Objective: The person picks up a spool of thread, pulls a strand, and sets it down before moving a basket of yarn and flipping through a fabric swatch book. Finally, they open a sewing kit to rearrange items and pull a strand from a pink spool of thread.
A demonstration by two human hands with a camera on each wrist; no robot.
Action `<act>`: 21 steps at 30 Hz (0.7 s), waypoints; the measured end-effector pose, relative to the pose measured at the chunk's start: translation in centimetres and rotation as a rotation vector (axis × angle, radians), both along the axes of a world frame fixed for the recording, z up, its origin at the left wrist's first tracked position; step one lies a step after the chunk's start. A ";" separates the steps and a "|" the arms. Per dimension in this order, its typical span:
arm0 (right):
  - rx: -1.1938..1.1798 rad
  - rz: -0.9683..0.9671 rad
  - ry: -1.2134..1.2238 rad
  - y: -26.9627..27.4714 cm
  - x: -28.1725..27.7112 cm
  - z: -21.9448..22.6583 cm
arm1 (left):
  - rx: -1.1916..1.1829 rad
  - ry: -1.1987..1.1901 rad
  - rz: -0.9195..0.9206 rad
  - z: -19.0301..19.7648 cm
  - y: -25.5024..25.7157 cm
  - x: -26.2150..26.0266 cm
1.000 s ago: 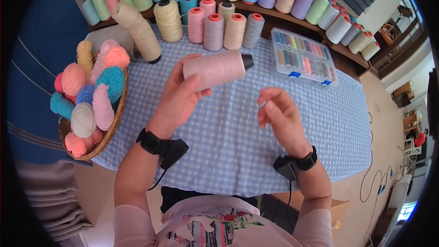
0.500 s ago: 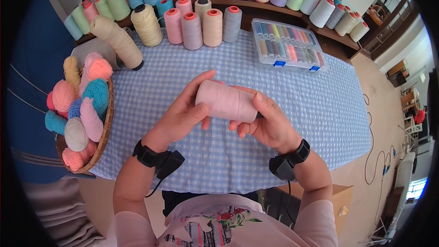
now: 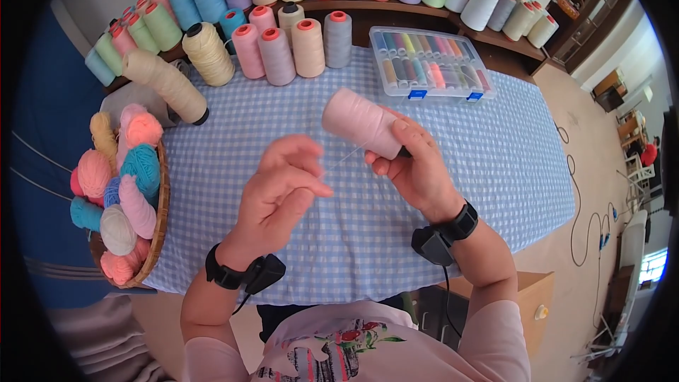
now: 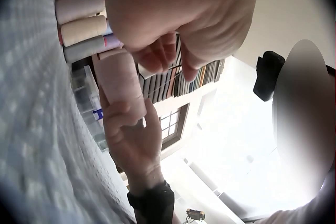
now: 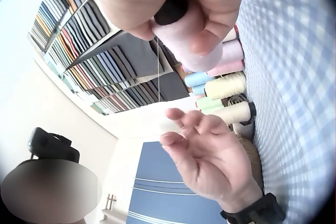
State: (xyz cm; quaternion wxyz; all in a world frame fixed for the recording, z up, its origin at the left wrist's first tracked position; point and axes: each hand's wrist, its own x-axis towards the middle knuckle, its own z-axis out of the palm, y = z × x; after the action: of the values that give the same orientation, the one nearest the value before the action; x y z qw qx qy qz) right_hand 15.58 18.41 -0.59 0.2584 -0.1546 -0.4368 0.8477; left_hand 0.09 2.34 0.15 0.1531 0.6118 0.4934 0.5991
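A pale pink thread cone point(image 3: 359, 122) is held in the right hand point(image 3: 424, 173), fingers and thumb around its narrower end, where a bit of black core shows. Its wide end points up and left above the cloth. One fine thread point(image 3: 345, 158) runs from the cone to the left hand point(image 3: 276, 201), whose thumb and forefinger come together on it. In the right wrist view the thread point(image 5: 158, 71) hangs taut from the cone point(image 5: 184, 45) toward the left fingertips. The left wrist view shows the right hand point(image 4: 131, 140) wrapped round the cone's lower end.
A wicker basket point(image 3: 157, 240) of yarn balls stands at the left. Behind are a leaning cream cone point(image 3: 166, 86), several upright cones and a clear box point(image 3: 433, 64) of small spools. A curved shelf point(image 3: 396, 8) with more cones runs along the back of the checked cloth point(image 3: 495, 170).
The cone has passed from the left hand to the right. The left hand has let go of it, moved left and down, and now pinches its thread. The head view has shifted slightly.
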 end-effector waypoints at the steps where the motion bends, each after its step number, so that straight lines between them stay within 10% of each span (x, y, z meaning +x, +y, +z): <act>1: -0.023 0.006 -0.027 -0.2 -0.1 -0.1 | -0.003 0.000 -0.005 -0.1 0.1 0.2; 9: -0.154 0.080 -0.137 -1.3 -0.5 -0.6 | -0.186 -0.281 -0.439 0.0 -0.7 0.3; 21: -0.204 -0.033 -0.158 -1.1 -0.4 -0.6 | -0.334 -0.591 -0.367 -1.5 -0.3 -0.9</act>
State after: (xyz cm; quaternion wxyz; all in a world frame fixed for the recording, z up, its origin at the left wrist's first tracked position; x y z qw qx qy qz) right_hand 15.16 17.34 -1.20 0.2202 -0.2536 -0.3648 0.8684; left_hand -0.80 2.04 -1.39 0.4909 0.4578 0.4010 0.6234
